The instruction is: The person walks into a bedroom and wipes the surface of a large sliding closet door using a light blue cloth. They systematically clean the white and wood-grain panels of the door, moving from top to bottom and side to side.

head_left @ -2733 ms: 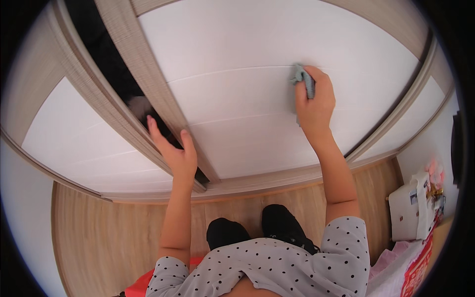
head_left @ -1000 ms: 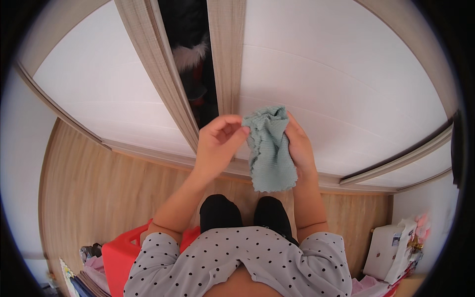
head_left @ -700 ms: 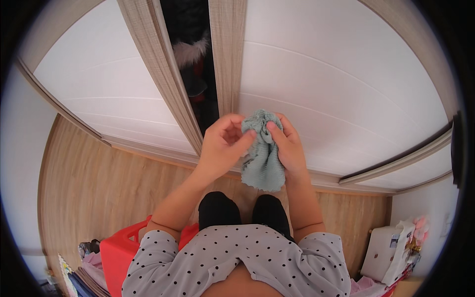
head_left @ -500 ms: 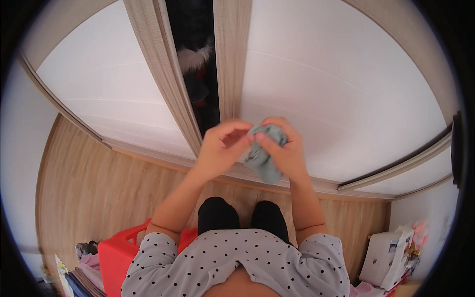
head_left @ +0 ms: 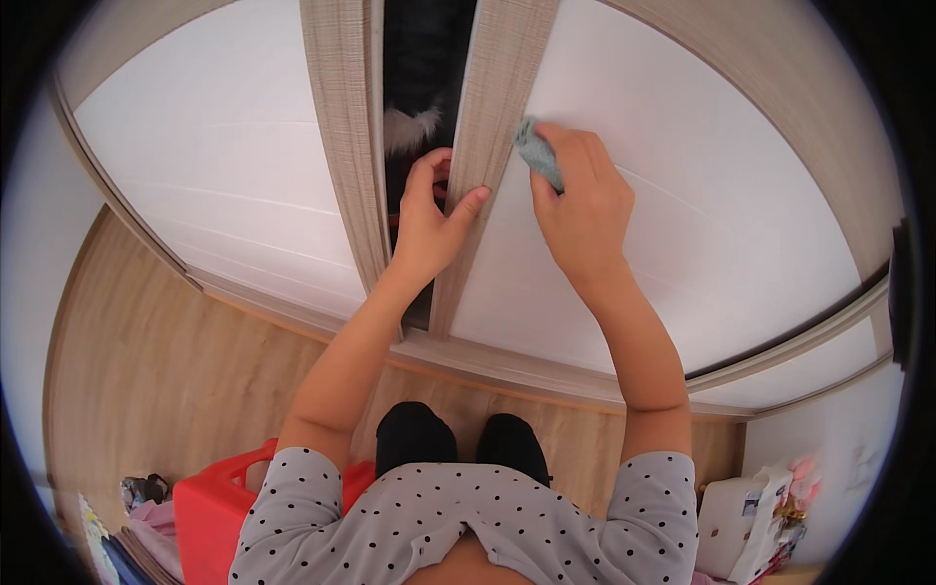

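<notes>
A crumpled grey-green cloth (head_left: 537, 156) is pinched in my right hand (head_left: 589, 207), held up at the white panel (head_left: 682, 214) of the right wardrobe door. Whether the cloth presses on the panel, I cannot tell. My left hand (head_left: 434, 216) hooks around the edge of that door's wood-grain frame (head_left: 499, 88). Its fingers reach into the dark gap (head_left: 421, 58) between the doors, while the thumb lies on the frame's front. Inside the gap, something pale and furry (head_left: 411, 129) shows among dark things.
On the left stands another white door panel (head_left: 214, 156) with a wood-grain frame. A red plastic stool (head_left: 210, 517) is on the wood floor (head_left: 185, 341) at lower left, beside folded clothes (head_left: 156, 526). A white box (head_left: 729, 517) with pink items stands at lower right.
My hands have parted. The right one has carried the cloth up and rightward to the door panel; the left has let go of the cloth and taken hold of the door frame's edge.
</notes>
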A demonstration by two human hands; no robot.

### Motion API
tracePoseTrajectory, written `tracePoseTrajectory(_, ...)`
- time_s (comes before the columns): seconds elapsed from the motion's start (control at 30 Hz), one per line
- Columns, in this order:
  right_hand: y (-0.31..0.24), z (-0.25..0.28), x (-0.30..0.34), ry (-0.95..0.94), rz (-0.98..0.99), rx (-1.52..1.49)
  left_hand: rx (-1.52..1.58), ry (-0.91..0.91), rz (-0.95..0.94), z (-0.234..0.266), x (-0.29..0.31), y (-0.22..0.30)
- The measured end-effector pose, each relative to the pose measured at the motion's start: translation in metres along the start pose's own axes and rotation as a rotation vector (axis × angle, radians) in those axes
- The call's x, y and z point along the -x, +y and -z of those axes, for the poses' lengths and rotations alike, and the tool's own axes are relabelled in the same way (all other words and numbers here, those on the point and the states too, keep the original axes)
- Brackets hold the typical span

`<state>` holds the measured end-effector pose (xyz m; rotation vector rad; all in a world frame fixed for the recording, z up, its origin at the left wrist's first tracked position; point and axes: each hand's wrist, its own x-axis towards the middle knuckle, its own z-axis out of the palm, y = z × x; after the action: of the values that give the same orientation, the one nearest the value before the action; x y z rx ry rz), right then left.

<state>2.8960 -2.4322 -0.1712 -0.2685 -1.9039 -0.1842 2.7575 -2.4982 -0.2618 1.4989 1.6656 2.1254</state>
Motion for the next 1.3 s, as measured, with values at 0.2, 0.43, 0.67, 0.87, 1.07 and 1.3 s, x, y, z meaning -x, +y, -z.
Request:
tracePoseTrajectory(0.2, 0.010, -0.006, 0.005, -0.059, 0.157, 0.143, -0.002, -0.043, 0.039, 0.003, -0.001, 0.004)
tracePoseTrajectory(0.43, 0.010, -0.001, 0.001, -0.106, 0.165, 0.150, -0.009, -0.013, 0.015, 0.002, 0.000, 0.001)
tracePoseTrajectory(0.67, 0.009, -0.005, -0.005, -0.063, 0.239, 0.176, 0.019, -0.017, 0.018, 0.003, 0.002, 0.000)
tracePoseTrajectory(0.87, 0.002, 0.003, -0.003, -0.141, 0.129, 0.149, 0.074, -0.039, 0.040, 0.009, -0.001, 0.000)
tracePoseTrajectory(1.07, -0.006, 0.002, -0.007, -0.169, 0.022, 0.104, 0.119, -0.023, 0.049, 0.006, -0.004, 0.001)
tracePoseTrajectory(1.3, -0.007, 0.004, -0.010, -0.195, -0.017, 0.104, 0.140, -0.026, 0.046, 0.003, -0.005, 0.002)
